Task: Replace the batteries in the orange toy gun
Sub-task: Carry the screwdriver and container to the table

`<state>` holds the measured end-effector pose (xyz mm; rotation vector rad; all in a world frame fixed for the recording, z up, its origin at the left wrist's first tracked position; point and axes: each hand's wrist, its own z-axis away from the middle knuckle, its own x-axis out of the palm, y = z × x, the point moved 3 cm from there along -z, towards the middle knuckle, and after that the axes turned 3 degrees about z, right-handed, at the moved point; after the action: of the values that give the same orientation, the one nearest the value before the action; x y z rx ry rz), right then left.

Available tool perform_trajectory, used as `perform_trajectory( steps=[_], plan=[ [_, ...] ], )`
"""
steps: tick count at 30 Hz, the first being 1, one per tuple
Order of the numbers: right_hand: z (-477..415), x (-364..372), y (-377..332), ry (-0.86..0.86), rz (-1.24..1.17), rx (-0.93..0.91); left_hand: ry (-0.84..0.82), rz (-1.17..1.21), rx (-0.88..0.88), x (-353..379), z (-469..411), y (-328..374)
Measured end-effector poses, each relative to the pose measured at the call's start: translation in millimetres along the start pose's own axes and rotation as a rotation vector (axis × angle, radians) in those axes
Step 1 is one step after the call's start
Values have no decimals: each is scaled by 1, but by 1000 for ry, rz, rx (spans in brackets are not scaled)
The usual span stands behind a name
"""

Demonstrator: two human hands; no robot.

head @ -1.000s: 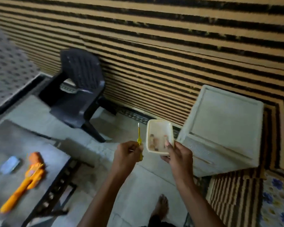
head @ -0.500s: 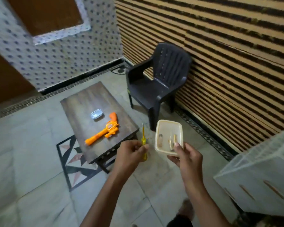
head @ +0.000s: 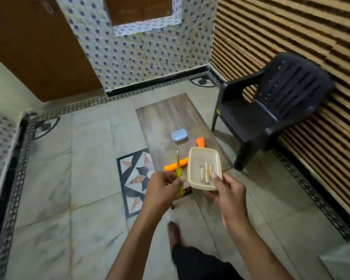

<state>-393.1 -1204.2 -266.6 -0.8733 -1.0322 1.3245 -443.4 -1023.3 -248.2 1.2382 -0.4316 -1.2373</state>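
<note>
We see everything through one wide-angle camera worn on the person's head, looking forward and steeply down from standing height. Nearest our lens, at lower centre, are the left hand (head: 162, 188) gripping the yellow screwdriver (head: 179, 173) and the right hand (head: 228, 189) holding the container (head: 204, 149); the wooden table (head: 162, 118) lies farther off beyond them. The black chair (head: 271, 112) and the walls (head: 141, 57) curve toward the frame's edges, farthest from us.

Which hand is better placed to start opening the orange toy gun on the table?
Left, probably. The left hand grips the yellow screwdriver near the toy gun. The right hand holds the container of batteries and would have to set it down first.
</note>
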Motion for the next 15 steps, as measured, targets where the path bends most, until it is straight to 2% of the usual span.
perform_trajectory(
  steps=[4,10,15],
  plan=[
    [-49,82,-1,-9,28,-30,5,24,-17,-57,-67,8],
    [-108,177,-9,43,85,-37,28,-67,-25,-127,-155,23],
    [-148,246,-9,73,127,-25,-39,-39,-18,-179,-229,28]
  ],
)
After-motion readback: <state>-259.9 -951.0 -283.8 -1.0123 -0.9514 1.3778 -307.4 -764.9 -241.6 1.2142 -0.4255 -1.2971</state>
